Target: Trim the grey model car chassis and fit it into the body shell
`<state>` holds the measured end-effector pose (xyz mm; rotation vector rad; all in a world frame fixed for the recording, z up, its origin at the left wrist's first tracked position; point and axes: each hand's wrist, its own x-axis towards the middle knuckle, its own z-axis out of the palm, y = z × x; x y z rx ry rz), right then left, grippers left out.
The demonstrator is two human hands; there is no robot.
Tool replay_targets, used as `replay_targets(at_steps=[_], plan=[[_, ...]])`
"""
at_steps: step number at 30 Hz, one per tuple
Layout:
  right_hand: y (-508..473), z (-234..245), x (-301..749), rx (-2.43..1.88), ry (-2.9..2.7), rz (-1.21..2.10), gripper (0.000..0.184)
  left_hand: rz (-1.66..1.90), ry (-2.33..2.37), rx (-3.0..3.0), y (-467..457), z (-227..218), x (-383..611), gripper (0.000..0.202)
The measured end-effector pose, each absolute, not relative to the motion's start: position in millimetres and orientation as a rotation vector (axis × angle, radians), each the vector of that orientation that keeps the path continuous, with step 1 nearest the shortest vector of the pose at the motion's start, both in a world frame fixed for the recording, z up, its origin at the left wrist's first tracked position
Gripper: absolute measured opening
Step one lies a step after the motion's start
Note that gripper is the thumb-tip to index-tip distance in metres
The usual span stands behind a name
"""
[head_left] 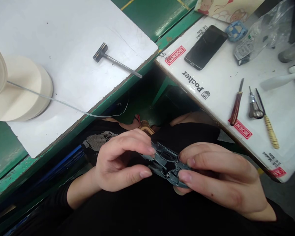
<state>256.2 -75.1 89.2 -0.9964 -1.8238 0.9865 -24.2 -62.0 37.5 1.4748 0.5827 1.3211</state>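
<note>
Over the black-clothed lap (191, 132), fingers (199, 185) of the left hand (115, 162) and right hand (228, 178) gripped a blue-grey, plastic-looking openwork frame (171, 173), probably light, stiff, fragile at thin bars, best held by its edges.

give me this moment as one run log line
right grip: holding grey part | left grip: at part's other end | hammer: on left table | phone, hand tools: on right table

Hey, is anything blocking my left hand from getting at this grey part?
Nothing visible does. The left hand is at one end of the grey part, though how firmly it touches is hard to tell; the right hand holds the other end. The hammer lies apart, on the white tabletop.
</note>
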Motion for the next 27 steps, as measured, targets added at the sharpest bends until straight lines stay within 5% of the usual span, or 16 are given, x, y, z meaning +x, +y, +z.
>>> replay_targets(at_steps=[12,19,27], plan=[[-55,51,252,-0.753,-1.824,0.879,0.034,1.067,0.789,1.012,-72,45,-23,0.017],[-53,32,241,-0.979,-1.301,1.381,0.017,0.927,0.774,0.497,-73,41,-17,0.025],[-50,34,233,-1.053,-1.111,1.504,0.006,0.946,0.830,0.514,-72,38,-16,0.024]])
